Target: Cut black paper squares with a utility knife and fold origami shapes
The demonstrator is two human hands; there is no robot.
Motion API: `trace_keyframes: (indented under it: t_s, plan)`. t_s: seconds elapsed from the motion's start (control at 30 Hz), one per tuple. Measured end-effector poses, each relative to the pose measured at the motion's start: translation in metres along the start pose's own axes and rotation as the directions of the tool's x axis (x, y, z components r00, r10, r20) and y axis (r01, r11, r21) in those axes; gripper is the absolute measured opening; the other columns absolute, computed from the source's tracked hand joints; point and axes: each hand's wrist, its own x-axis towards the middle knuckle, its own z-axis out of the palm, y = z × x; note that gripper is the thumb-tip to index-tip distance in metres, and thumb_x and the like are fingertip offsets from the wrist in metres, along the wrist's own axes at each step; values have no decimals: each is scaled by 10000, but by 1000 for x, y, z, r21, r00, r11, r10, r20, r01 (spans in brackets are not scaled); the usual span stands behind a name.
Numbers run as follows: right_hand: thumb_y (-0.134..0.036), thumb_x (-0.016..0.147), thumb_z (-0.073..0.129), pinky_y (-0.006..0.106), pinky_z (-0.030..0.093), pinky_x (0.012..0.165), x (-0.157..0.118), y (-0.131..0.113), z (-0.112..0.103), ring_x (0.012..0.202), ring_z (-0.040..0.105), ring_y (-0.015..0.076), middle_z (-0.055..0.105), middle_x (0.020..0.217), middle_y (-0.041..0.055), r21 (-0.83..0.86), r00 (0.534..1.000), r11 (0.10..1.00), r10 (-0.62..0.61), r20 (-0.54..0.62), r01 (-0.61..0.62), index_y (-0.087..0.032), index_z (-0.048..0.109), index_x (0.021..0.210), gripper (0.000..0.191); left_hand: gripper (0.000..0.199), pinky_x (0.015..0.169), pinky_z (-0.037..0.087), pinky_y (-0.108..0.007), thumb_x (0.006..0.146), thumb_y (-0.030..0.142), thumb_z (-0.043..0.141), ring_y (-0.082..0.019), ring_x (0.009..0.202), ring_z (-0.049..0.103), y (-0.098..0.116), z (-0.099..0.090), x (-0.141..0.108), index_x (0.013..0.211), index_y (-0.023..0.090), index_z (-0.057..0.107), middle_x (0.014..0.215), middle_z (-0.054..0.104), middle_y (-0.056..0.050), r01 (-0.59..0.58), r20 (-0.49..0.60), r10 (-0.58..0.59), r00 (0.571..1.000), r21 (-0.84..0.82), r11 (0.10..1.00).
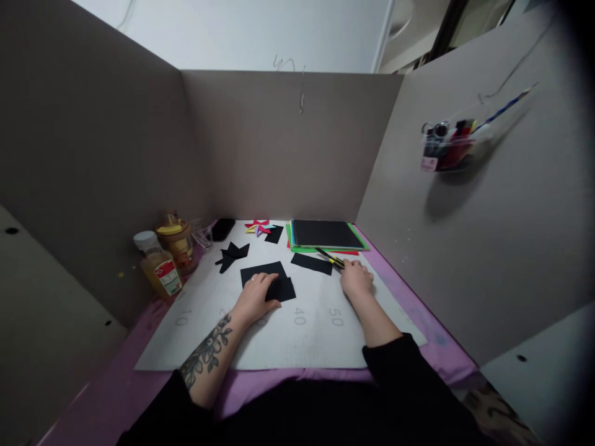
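My left hand rests on black paper in the middle of the white mat, its thumb and fingers apart. The paper shows a squared corner sticking out to the right of the fingers. At the right, my right hand is closed at the handle end of yellow-and-black scissors, their blades pointing to the far left. Beside the blades lies a black paper strip. Black pointed paper cut-outs lie to the left, beyond my left hand.
A stack of coloured sheets, black on top, sits at the back right. Bright paper pieces and a small black piece lie at the back. Bottles stand left. A clear holder with tools hangs on the right panel.
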Motion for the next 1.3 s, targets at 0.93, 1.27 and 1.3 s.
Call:
trace_keyframes:
  t_s: [0.93,1.27,1.3]
  plan:
    - [-468,772,587,315,460,780,-47,-81,2,910,585,197,655,948,74,1000,878,-15,-479,4,-13,-190,638,699,292,841,568,486,-242,632,62,699,-146,566,632,-27,-12,5,1374,136,310,682,674,-13,196,156,-658,736,-980,-12]
    - [-367,665,689,211,369,474,-41,-85,7,498,429,82,497,613,-47,984,926,-49,-350,142,-170,-186,599,893,305,697,580,452,-227,576,249,789,-122,561,607,-27,-12,7,1211,119,531,634,652,15,52,-61,-559,827,-981,185]
    - [-353,656,693,207,352,461,-41,-84,6,482,412,77,486,601,-55,986,934,-47,-332,134,-158,-189,593,884,298,668,581,450,-228,565,253,795,-125,564,609,-28,-12,7,1175,122,557,637,657,10,53,-66,-564,823,-980,191]
